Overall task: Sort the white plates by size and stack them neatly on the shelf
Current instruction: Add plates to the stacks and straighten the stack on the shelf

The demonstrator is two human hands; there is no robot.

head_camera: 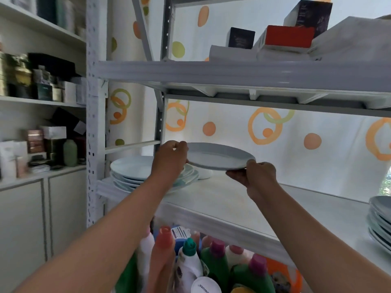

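Observation:
I hold one white plate (218,156) level in the air above the middle shelf (243,208). My left hand (170,160) grips its left rim and my right hand (256,175) grips its right rim from below. A stack of several larger white plates (129,171) rests at the shelf's left end, partly hidden by my left wrist. Under the held plate a small white dish (204,174) peeks out. Another stack of white plates (380,223) stands at the shelf's right end, cut off by the frame edge.
The upper shelf (232,74) hangs close above, carrying boxes (289,37). Grey uprights (93,123) frame the left side. Below the middle shelf stand several detergent bottles (190,261). A cabinet with small boxes and jars (42,144) is at left.

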